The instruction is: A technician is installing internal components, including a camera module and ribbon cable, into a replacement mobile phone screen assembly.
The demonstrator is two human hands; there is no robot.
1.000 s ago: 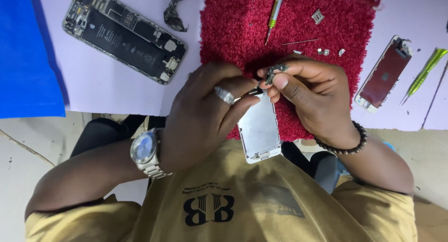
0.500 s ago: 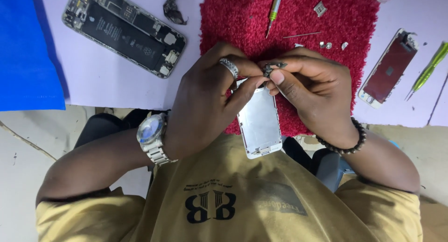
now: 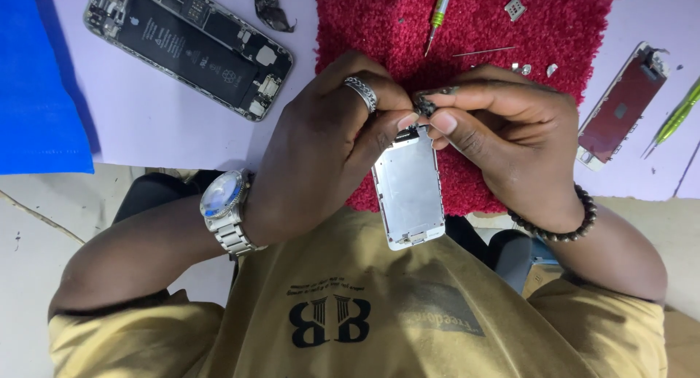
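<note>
Blue sheet [image 3: 36, 79], far left: lies flat on the pale work surface [image 3: 146, 123], well apart from my hands. Opened phone body [image 3: 188, 46], upper left: lies face-open with its battery and boards showing, and a crumpled dark scrap [image 3: 271, 8] just beside its upper end.

My left hand [image 3: 321, 152], with a ring on one finger and a wristwatch [image 3: 222, 207] on the wrist: fingers closed around the upper end of the detached screen panel [image 3: 408, 188], thumb tip pressed near its top edge. The panel hangs with its silver metal back toward me, over the near edge of the red fibre mat [image 3: 474, 43] and above my lap.

My right hand [image 3: 510, 137], bead bracelet [image 3: 558, 225] at the wrist: thumb and forefinger pinched on a small dark part [image 3: 426, 101] at the panel's top edge. Whether that part is attached I cannot tell.

On the mat beyond my hands: a green-handled screwdriver [image 3: 440, 10], a thin metal pin [image 3: 485, 52], a small square bracket [image 3: 515, 8] and some tiny loose bits [image 3: 536, 69]. Far right: a second screen assembly [image 3: 620, 104] and another green tool [image 3: 678, 115].

Hazards, as I judge them: too hard a pull could tear the small part or any ribbon joined to it; a slackened left grip would let the panel slide into my lap; a brush of my knuckles could scatter the loose bits into the fibres.
</note>
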